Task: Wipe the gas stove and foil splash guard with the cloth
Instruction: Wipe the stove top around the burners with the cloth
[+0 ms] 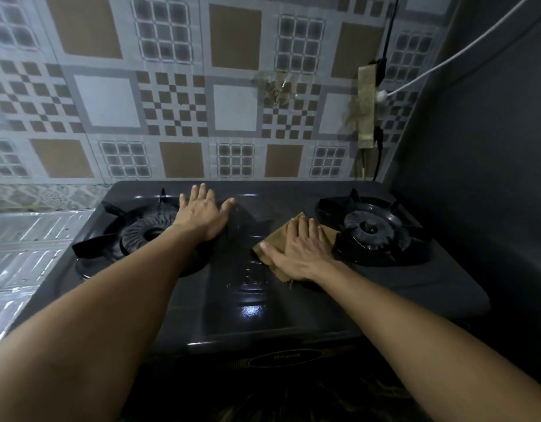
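A black two-burner gas stove fills the middle of the head view. My left hand lies flat on its top, fingers spread, beside the left burner. My right hand presses flat on a brown cloth spread on the stove top between the two burners, just left of the right burner. A silver foil splash guard stands at the stove's left side. Most of the cloth is hidden under my palm.
A patterned tiled wall rises behind the stove. A taped power strip with a white cable and black cords hangs at the back right. A dark grey wall closes off the right side.
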Demonstrator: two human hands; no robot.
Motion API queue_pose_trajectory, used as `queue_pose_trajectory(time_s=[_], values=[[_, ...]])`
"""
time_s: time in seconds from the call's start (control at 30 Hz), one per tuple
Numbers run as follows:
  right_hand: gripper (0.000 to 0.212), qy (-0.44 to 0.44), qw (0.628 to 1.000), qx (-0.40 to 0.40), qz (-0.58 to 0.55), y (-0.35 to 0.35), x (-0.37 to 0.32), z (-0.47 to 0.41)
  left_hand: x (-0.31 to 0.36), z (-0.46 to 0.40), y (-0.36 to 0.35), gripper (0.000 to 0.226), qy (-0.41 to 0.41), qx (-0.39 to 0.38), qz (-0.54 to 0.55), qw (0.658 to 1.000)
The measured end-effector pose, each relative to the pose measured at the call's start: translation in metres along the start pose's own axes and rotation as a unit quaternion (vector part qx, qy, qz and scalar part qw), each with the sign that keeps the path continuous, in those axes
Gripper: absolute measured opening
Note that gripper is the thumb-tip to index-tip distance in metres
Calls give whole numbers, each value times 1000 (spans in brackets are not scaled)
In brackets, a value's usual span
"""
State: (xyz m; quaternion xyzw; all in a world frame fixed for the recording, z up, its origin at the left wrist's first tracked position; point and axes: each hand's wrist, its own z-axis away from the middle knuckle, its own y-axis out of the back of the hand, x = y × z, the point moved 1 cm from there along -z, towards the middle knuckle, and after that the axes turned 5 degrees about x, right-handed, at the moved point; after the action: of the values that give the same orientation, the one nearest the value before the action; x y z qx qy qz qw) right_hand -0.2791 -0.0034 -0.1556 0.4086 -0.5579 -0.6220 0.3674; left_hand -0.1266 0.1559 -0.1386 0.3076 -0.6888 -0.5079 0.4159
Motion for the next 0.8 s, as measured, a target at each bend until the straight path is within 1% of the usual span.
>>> queue_pose_trajectory(time_s=[0.1, 0.23, 0.3, 0.43, 0.47, 0.53, 0.57, 0.63, 0.7, 0.73, 0.77, 0.8], values=[[107, 0, 1000, 3, 5, 2, 1, -32, -2, 0, 0, 77, 16, 13, 19, 1000], [108, -1, 1000, -20, 5, 10, 4, -80, -4, 2, -2, 74, 27, 39, 60, 997], [101, 14, 1000, -25, -4, 15, 1, -103, -5, 2, -3, 74, 34, 47, 80, 995], [79, 69, 997, -24, -3, 17, -12, -137, -4, 2, -4, 73, 39, 46, 109, 992], [76, 91, 996, -22, 7, 16, -18, -142, -4, 2, -3, 73, 40, 49, 117, 991], [71, 167, 986, -19, 23, 13, -37, -140, -5, 2, -2, 72, 47, 52, 129, 989], [69, 219, 975, -16, 27, 12, -47, -131, -6, 2, -1, 71, 50, 49, 137, 988], [68, 333, 943, -4, 30, 11, -64, -105, -7, 3, -1, 70, 58, 46, 153, 985], [68, 402, 915, 5, 38, 8, -64, -82, -5, 5, -1, 69, 60, 49, 159, 984], [69, 408, 912, 2, 34, 6, -58, -78, -5, 6, 0, 69, 60, 48, 158, 984], [71, 395, 918, -5, 30, 4, -52, -81, -4, 7, 0, 69, 59, 48, 157, 985], [72, 362, 932, -14, 30, 3, -48, -89, -4, 7, 1, 69, 58, 49, 157, 985]])
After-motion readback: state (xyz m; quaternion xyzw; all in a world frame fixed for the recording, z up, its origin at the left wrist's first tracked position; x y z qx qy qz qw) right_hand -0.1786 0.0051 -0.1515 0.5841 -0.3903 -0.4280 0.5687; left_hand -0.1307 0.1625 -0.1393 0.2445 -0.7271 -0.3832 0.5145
